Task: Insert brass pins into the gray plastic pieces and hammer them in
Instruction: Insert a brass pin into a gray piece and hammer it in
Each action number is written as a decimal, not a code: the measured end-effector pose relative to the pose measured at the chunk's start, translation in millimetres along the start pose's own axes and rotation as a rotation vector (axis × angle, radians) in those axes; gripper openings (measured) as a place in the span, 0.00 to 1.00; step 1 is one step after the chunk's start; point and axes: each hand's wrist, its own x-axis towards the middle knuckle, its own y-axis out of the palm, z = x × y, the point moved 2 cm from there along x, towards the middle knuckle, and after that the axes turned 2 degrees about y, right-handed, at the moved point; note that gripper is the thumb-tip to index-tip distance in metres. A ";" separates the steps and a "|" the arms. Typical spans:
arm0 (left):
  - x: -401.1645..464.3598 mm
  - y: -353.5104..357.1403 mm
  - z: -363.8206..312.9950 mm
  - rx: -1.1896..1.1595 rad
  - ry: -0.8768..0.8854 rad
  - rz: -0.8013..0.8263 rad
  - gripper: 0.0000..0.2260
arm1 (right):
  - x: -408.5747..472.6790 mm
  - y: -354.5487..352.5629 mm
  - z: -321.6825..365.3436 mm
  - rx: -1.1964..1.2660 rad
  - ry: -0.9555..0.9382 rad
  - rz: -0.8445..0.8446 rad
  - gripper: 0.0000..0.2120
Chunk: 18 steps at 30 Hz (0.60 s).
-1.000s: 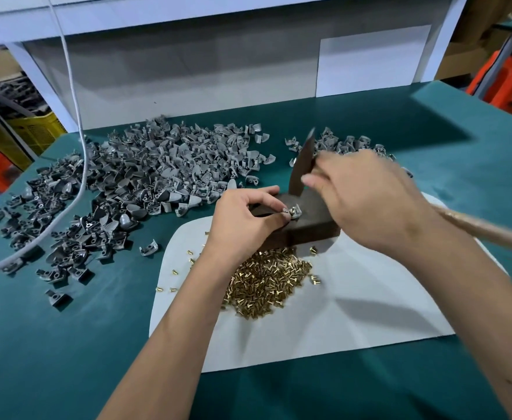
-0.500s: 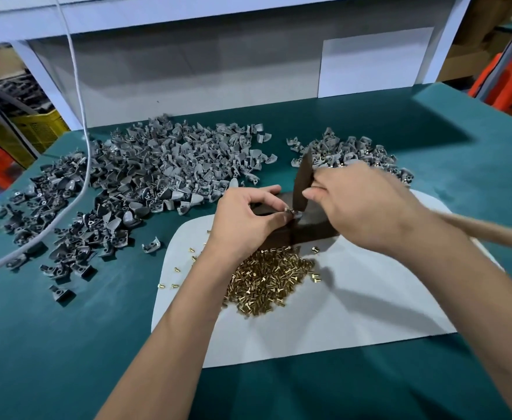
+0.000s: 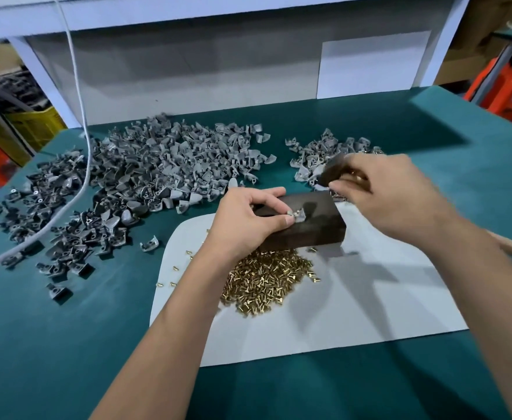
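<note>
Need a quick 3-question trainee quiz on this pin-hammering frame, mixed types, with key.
1. True or false: the left hand pinches a gray piece on the dark block.
2. What does the right hand hold?
A. hammer
B. pliers
C. nothing
3. Fill in: the heap of brass pins lies on the white ____.

Key: 1 true; 2 A; 3 sheet.
</note>
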 end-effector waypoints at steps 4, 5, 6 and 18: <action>-2.2 2.9 -0.7 -0.038 -0.028 0.022 0.08 | -3.1 3.3 -29.7 -0.058 0.116 0.065 0.05; -2.2 3.0 -1.2 -0.052 -0.034 0.016 0.08 | -5.7 5.6 -34.3 -0.060 0.140 0.080 0.04; -2.1 3.0 -1.7 -0.077 -0.039 0.011 0.08 | -8.7 8.0 -37.4 -0.063 0.159 0.097 0.04; -2.2 3.0 -4.9 -0.197 -0.054 -0.017 0.12 | -7.3 11.2 -33.5 -0.047 0.126 0.110 0.09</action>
